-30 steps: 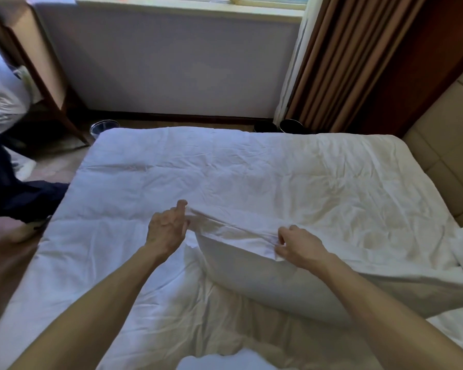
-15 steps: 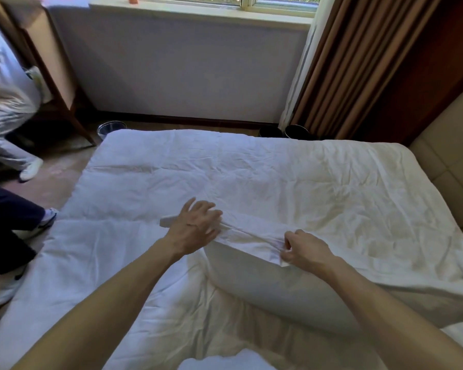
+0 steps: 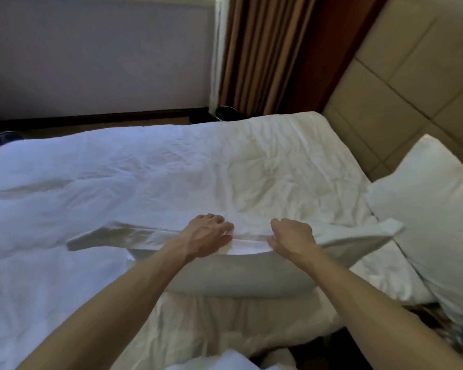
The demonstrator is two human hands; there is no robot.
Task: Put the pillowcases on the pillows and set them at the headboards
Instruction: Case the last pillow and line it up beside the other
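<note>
A white pillow (image 3: 241,273) lies on the bed (image 3: 150,169), right under both hands. Its white pillowcase (image 3: 134,235) is wrinkled and only partly on. A loose, flat end of the pillowcase sticks out to the left of the left hand (image 3: 207,233).

The left hand lies on top of the pillowcase edge with its fingers bent down over the cloth. The thumb is under the fold, so it seems to pinch the cloth. The right hand (image 3: 292,236) is curled tight on the same edge, just to the right of the left hand.

A second white pillow (image 3: 433,209) leans against the tan headboard (image 3: 401,84), far to the right of the right hand. Its lower part is cut off by the picture edge.

The fingertips of both hands are hidden in the folds. The picture is a bit blurry.
</note>
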